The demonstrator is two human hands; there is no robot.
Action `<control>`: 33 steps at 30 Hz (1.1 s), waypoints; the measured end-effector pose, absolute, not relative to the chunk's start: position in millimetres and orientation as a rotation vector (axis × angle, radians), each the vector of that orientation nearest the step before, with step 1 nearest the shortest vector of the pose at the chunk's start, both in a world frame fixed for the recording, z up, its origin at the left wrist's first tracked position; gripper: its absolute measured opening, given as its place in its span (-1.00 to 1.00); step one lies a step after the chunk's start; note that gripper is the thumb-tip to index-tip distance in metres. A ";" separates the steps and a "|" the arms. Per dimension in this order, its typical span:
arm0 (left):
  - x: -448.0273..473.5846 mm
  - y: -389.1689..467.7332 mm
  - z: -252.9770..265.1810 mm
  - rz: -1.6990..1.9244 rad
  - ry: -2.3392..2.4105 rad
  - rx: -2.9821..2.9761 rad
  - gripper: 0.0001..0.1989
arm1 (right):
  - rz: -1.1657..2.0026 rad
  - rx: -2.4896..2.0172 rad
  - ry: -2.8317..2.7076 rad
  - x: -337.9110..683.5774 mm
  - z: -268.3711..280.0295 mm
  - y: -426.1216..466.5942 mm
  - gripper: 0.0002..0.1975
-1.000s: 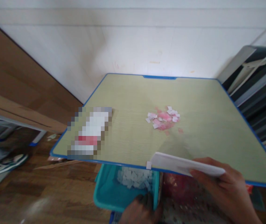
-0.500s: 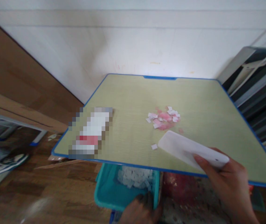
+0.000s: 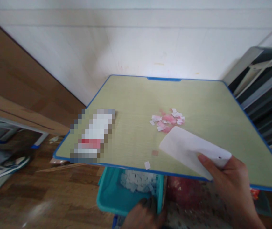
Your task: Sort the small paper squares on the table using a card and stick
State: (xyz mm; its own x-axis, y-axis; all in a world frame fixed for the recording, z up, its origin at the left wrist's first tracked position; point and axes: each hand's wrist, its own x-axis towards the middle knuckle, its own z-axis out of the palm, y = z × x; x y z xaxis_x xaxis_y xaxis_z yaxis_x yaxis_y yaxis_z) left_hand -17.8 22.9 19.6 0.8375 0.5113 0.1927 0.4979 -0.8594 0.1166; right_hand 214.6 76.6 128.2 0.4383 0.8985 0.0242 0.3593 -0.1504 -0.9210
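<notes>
While the left hand (image 3: 142, 215) sits at the near rim of the teal bin (image 3: 116, 198), its grip unclear, the right hand (image 3: 232, 183) pinches a white scraper (image 3: 193, 149) above the tabletop (image 3: 131, 95), beside the pink-and-white pile (image 3: 168, 119).

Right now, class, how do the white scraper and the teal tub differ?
The white scraper is flat; the teal tub is hollow. The scraper, in the right hand, is over the tabletop; the tub is below the tabletop's edge. White squares lie in the tub; none show on the scraper. Both have rounded corners.
</notes>
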 end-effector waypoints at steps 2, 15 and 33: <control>-18.1 23.0 19.9 0.330 0.796 2.941 -0.45 | 0.693 -1.713 -1.122 212.5 130.1 76.5 -0.78; -20.2 19.5 14.3 0.118 0.752 2.922 -0.53 | 0.800 -1.646 -1.479 184.2 143.4 74.4 -0.83; -17.2 23.2 18.7 -0.040 0.683 2.899 -0.50 | 0.465 -1.902 -1.087 200.0 119.2 55.8 -0.77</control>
